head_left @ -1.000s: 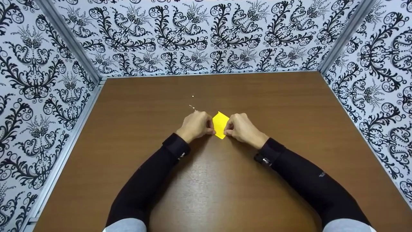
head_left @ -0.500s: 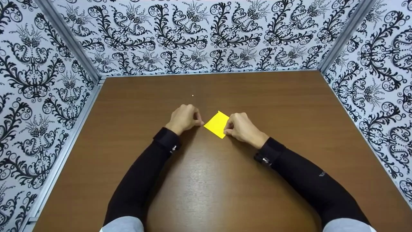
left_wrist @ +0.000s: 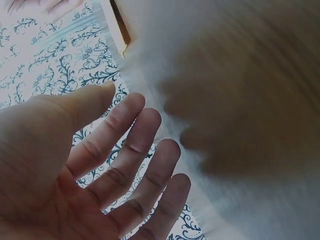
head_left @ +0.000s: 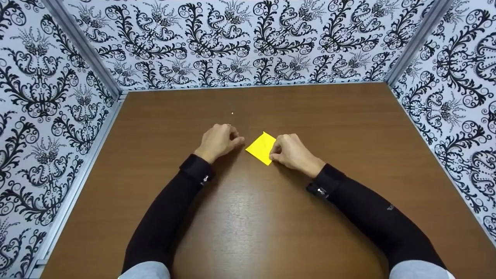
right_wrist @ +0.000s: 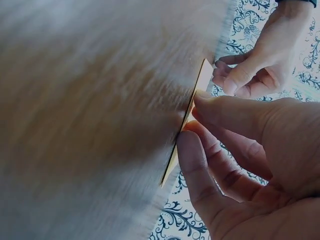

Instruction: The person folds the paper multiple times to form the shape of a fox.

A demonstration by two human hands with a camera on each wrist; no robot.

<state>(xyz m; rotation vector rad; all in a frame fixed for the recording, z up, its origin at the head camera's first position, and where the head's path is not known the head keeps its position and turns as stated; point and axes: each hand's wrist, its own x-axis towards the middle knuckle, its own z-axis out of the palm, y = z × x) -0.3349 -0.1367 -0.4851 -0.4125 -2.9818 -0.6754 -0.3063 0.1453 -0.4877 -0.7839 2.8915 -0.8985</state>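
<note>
A yellow square of paper [head_left: 259, 148] lies on the brown table, turned so that one corner points toward the body. My right hand [head_left: 292, 153] pinches its right side, hiding that corner; in the right wrist view the thumb and fingertips meet at the edge of the thin paper [right_wrist: 202, 77]. Just left of the opposite corner is my left hand [head_left: 219, 141], holding nothing. Its fingers [left_wrist: 132, 137] are spread and only slightly bent in the left wrist view, apart from the paper [left_wrist: 116, 30].
The wooden table [head_left: 240, 217] is bounded at the back and sides by panels [head_left: 232, 42] with a black scroll pattern, framed in grey metal rails [head_left: 85, 50]. A tiny white speck [head_left: 232, 113] lies beyond the left hand.
My left hand has let go of the paper's left side, moved left and loosened its fingers. The left corner now shows. The right hand has stayed at its side of the paper.
</note>
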